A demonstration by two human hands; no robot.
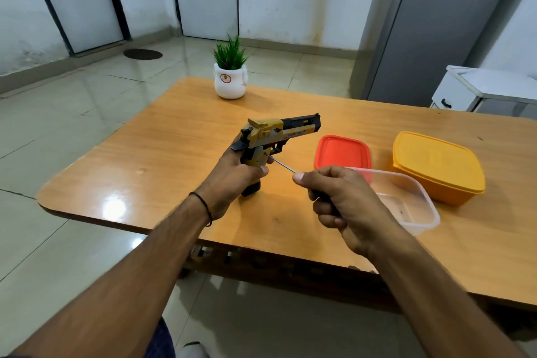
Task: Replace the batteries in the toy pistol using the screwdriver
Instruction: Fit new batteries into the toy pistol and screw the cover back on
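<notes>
The left hand [232,174] is wrapped around the handle of the toy pistol [270,136], holding it upright over the glossy wooden table [162,154], muzzle toward 2 o'clock. The pistol is blocky plastic, tan with a black slide. At 4 o'clock of it, the right hand [340,197] is curled around the black handle of the screwdriver [280,163]; its thin metal shaft runs toward 10 o'clock, tip meeting the handle just under the trigger guard. Behind the right hand sit a clear rectangular tub [412,203], a red lid [343,151] and a lidded yellow box [436,166].
</notes>
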